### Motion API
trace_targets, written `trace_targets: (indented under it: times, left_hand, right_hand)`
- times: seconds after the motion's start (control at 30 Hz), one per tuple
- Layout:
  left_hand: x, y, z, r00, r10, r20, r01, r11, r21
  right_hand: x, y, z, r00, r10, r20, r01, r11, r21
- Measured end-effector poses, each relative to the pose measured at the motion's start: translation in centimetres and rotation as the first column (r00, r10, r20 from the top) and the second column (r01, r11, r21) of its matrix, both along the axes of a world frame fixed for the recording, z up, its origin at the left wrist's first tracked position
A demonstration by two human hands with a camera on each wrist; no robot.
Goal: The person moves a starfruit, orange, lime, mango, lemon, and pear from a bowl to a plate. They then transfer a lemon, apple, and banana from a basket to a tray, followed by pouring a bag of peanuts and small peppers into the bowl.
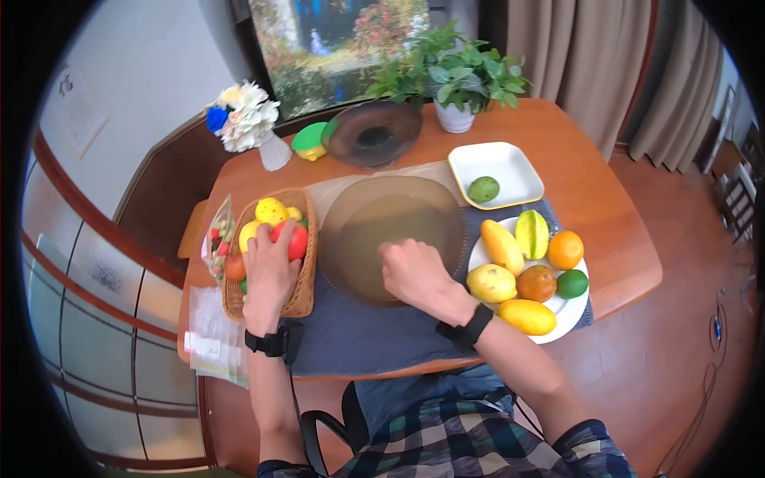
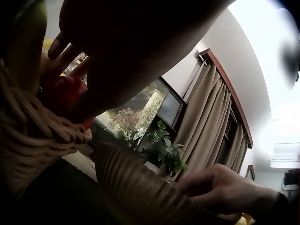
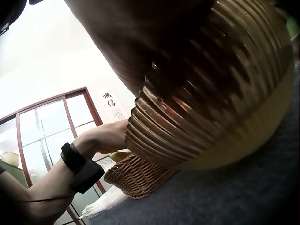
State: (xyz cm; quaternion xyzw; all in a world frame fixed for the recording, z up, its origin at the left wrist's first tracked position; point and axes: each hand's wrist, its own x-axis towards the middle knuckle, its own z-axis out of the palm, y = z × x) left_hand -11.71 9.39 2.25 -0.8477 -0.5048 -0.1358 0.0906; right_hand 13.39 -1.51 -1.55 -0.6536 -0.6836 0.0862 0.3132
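My left hand (image 1: 269,267) reaches into a wicker basket (image 1: 307,275) of fruit, its thumb and fingers around a red fruit (image 1: 296,240). In the left wrist view, that red fruit (image 2: 65,91) shows dimly beneath the hand. Yellow fruits (image 1: 272,210) lie beside the fingertips. My right hand (image 1: 418,275) is over a large, amber ribbed glass bowl (image 1: 351,215), fingers curled downward. In the left wrist view, its fingertips are hidden behind the bowl's ribbed wall (image 2: 136,183); I cannot tell whether they hold anything.
A white plate (image 1: 567,323) of several fruits stands right of the bowl. Behind it, a white tray (image 1: 518,171) holds a green fruit (image 1: 484,189). A dark plate (image 1: 374,151), potted plant (image 1: 456,118), flower vase (image 1: 275,151) and green-lidded container (image 1: 309,142) stand farther back. Plastic bags (image 1: 211,342) lie left.
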Motion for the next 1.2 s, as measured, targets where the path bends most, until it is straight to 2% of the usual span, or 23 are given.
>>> trace_targets:
  times: [0.1, 0.17, 0.3, 0.37, 0.43, 0.5, 0.57, 0.6, 0.67, 0.8, 0.83, 0.9, 0.93, 1.1, 1.17, 1.2]
  left_hand:
    - [0.3, 0.3, 0.2, 0.998, 0.035, 0.054, -0.031, 0.997, -0.070]
    - [-0.1, 0.5, -0.2, 0.995, -0.025, 0.094, 0.027, 0.999, -0.018]
    - [0.6, -1.0, 1.5, 0.984, 0.039, 0.173, -0.043, 0.999, 0.018]
    - [1.7, -3.1, 3.4, 0.940, -0.013, 0.340, -0.038, 0.989, 0.141]
    - [3.7, -5.0, 4.2, 0.921, -0.033, 0.389, -0.020, 0.991, 0.131]
    - [5.3, -6.2, 3.9, 0.896, -0.226, 0.382, 0.227, 0.973, 0.043]
    - [7.1, -6.6, 2.1, 0.911, -0.256, 0.323, 0.300, 0.949, -0.094]
    - [8.1, -6.4, 1.3, 0.914, -0.254, 0.317, 0.320, 0.931, -0.175]
    - [9.5, -6.2, 0.0, 0.919, -0.253, 0.303, 0.340, 0.897, -0.281]
    - [10.7, -5.1, -2.0, 0.932, -0.252, 0.261, 0.341, 0.855, -0.391]
    - [10.6, -5.1, -2.1, 0.936, -0.237, 0.261, 0.326, 0.862, -0.388]
    - [10.5, -5.4, -2.5, 0.926, -0.299, 0.229, 0.364, 0.866, -0.342]
    - [10.6, -5.6, -2.5, 0.933, -0.295, 0.207, 0.351, 0.874, -0.335]
    - [10.8, -6.0, -3.1, 0.923, -0.333, 0.191, 0.376, 0.886, -0.273]
    - [11.0, -5.9, -3.6, 0.865, -0.414, 0.281, 0.461, 0.878, -0.125]
    - [10.9, -5.9, -3.6, 0.851, -0.424, 0.309, 0.476, 0.872, -0.115]
  right_hand:
    - [-0.2, 0.0, 0.0, 1.000, 0.016, -0.010, -0.016, 1.000, 0.004]
    - [-0.3, 0.0, 0.0, 0.999, 0.034, -0.040, -0.033, 0.999, 0.022]
    - [0.0, -0.2, 0.5, 0.998, 0.011, -0.056, -0.013, 0.999, -0.039]
    - [0.1, -0.1, 0.5, 0.999, 0.008, -0.052, -0.011, 0.998, -0.060]
    - [0.0, 0.1, 0.9, 0.997, -0.032, -0.065, 0.024, 0.993, -0.114]
    - [-0.1, 0.3, 0.9, 0.995, -0.065, -0.069, 0.053, 0.985, -0.163]
    - [0.1, 0.3, 0.6, 0.991, -0.117, -0.066, 0.103, 0.977, -0.185]
    - [0.2, 0.3, 0.8, 0.992, -0.113, -0.061, 0.101, 0.978, -0.181]
    - [0.4, 0.2, 1.3, 0.989, -0.106, -0.101, 0.067, 0.942, -0.330]
    - [0.5, 0.6, 0.2, 0.998, -0.058, -0.036, 0.044, 0.950, -0.310]
    - [0.5, 0.8, 0.2, 0.998, -0.041, -0.036, 0.028, 0.951, -0.307]
    - [0.4, 1.1, 0.0, 0.998, -0.060, 0.000, 0.056, 0.921, -0.385]
    - [0.2, 1.0, -0.1, 0.998, -0.058, 0.018, 0.061, 0.938, -0.341]
    - [-0.2, 0.6, -0.2, 0.997, -0.029, 0.067, 0.050, 0.937, -0.345]
    - [-0.3, 0.5, -0.4, 0.997, -0.037, 0.069, 0.059, 0.936, -0.348]
    - [-0.4, 0.3, -0.5, 0.996, -0.056, 0.071, 0.074, 0.958, -0.276]
